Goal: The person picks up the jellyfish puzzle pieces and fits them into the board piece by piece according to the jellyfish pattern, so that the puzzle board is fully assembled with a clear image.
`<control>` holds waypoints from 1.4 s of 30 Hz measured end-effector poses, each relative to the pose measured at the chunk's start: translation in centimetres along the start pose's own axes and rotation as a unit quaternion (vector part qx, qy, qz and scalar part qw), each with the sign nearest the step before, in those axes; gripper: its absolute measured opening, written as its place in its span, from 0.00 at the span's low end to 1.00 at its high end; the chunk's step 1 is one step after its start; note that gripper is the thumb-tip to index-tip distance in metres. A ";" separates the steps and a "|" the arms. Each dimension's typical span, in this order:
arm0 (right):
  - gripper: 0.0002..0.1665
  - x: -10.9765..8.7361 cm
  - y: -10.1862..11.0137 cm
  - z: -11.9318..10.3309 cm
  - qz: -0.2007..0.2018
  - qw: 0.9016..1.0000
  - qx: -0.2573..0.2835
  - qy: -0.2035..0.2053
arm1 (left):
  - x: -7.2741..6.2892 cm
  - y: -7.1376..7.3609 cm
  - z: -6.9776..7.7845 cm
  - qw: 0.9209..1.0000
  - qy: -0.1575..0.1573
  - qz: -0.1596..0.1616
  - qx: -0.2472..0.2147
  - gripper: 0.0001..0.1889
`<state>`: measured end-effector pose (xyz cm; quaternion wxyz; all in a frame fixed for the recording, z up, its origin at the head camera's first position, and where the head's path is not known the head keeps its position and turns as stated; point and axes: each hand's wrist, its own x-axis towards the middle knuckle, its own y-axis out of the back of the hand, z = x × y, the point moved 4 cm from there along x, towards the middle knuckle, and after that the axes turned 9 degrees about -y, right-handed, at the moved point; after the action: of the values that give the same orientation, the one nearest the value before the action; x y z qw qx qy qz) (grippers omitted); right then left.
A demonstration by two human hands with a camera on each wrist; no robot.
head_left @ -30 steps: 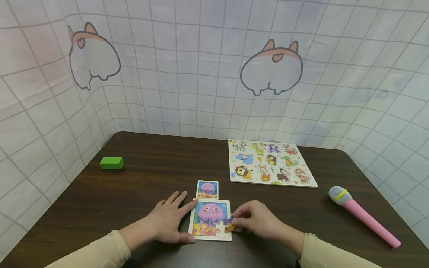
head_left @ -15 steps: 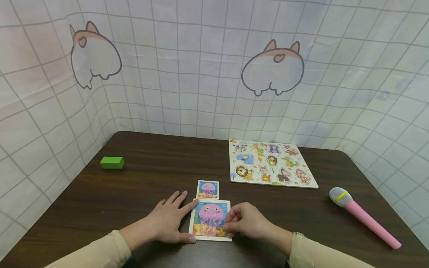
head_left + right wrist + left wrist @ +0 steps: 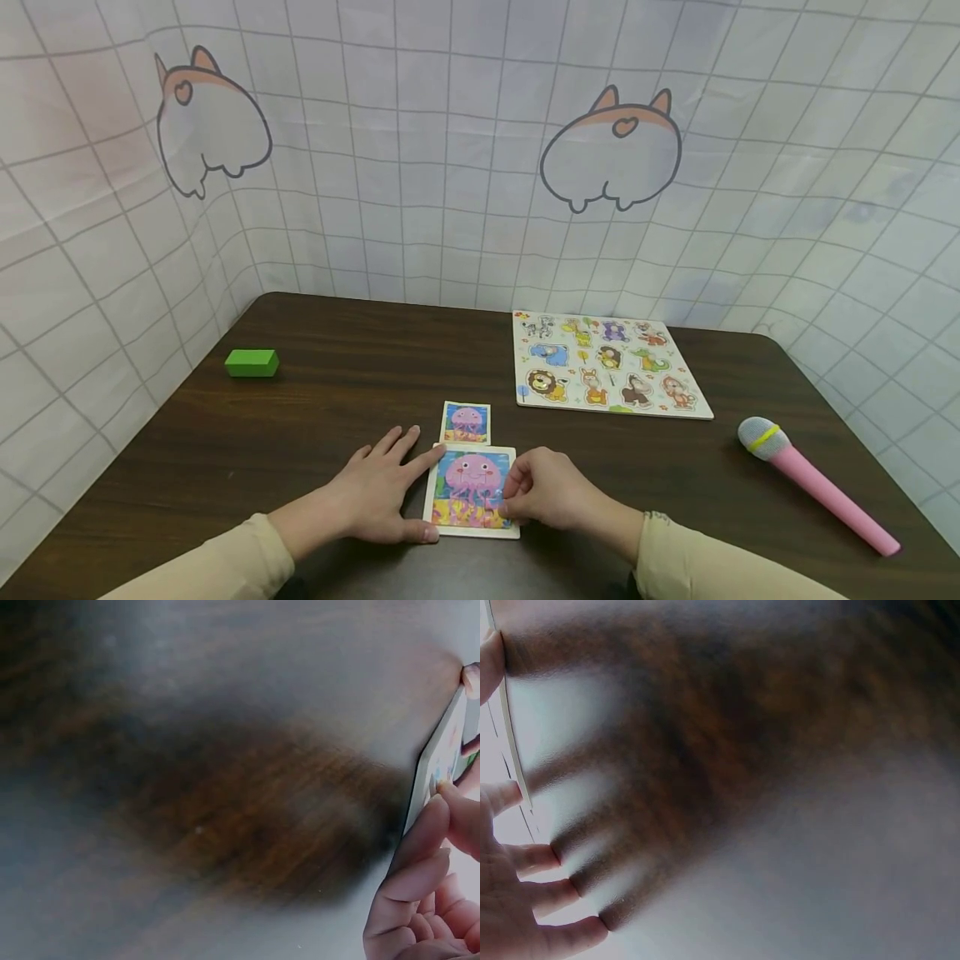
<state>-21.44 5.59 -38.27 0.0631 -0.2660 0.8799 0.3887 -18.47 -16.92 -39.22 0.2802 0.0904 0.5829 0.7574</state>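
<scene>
A square jigsaw puzzle of a pink jellyfish (image 3: 471, 477) lies in its white-edged tray (image 3: 455, 532) near the table's front. My left hand (image 3: 377, 498) is spread flat, index fingertip on the tray's upper left corner and thumb at the lower left. At the tray's right side, my right hand (image 3: 553, 492) pinches a puzzle piece (image 3: 493, 518) between thumb and index finger, down in the lower right corner; the fingers cover part of it. In the right wrist view, thumb and index fingertips (image 3: 439, 801) meet at the tray's edge, other fingers curled.
A small jellyfish picture card (image 3: 465, 423) lies just beyond the tray. Farther back right is an animal puzzle board (image 3: 607, 365). A pink toy microphone (image 3: 821, 492) lies at the right, a green block (image 3: 252, 363) at the left. A patterned cloth (image 3: 450, 167) hangs behind the table.
My right hand has brought the puzzle piece left from the tray's right edge into the gap at the lower right corner. The left hand has stayed in place on the tray.
</scene>
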 end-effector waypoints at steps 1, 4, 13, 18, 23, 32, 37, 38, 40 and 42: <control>0.10 0.0 0.0 0.0 0.000 1.000 -0.003 0.000 | 0.0 0.0 0.0 1.000 0.000 0.000 0.000 0.53; 0.11 0.0 -0.1 -0.1 0.003 1.000 -0.015 0.005 | 0.0 0.1 0.1 1.000 0.000 0.001 -0.002 0.53; 0.10 0.1 -0.1 -0.2 -0.002 1.000 -0.004 -0.007 | 0.2 0.1 0.0 1.000 -0.003 0.003 0.004 0.53; 0.13 0.5 -0.2 -0.1 0.004 1.000 -0.001 -0.011 | 0.1 0.1 0.0 1.000 -0.003 0.004 0.004 0.53; 0.14 0.8 -0.4 0.0 0.006 1.000 -0.007 -0.019 | 0.1 0.0 0.0 1.000 -0.003 0.002 0.002 0.53; 0.15 1.2 -0.6 -0.2 0.009 0.999 -0.009 -0.036 | 0.1 0.0 -0.2 1.000 0.000 -0.002 0.000 0.53; 0.15 1.2 -0.6 0.0 0.001 1.000 -0.006 -0.029 | 0.0 -0.2 -0.2 1.000 -0.001 -0.001 -0.002 0.53; 0.14 1.1 -0.6 0.1 -0.004 1.000 -0.003 -0.024 | 0.0 -0.2 -0.2 1.000 -0.001 -0.002 -0.002 0.53; 0.12 1.0 -0.4 0.2 -0.018 1.000 0.006 -0.011 | 0.0 -0.2 -0.2 1.000 -0.001 -0.002 -0.002 0.53; 0.10 0.8 -0.2 0.4 -0.032 0.999 0.009 0.007 | 0.0 -0.3 -0.2 1.000 -0.001 -0.003 0.000 0.53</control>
<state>-22.09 5.39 -38.90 0.0716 -0.2959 0.8748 0.3769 -18.51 -16.99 -39.51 0.2833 0.0897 0.5824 0.7567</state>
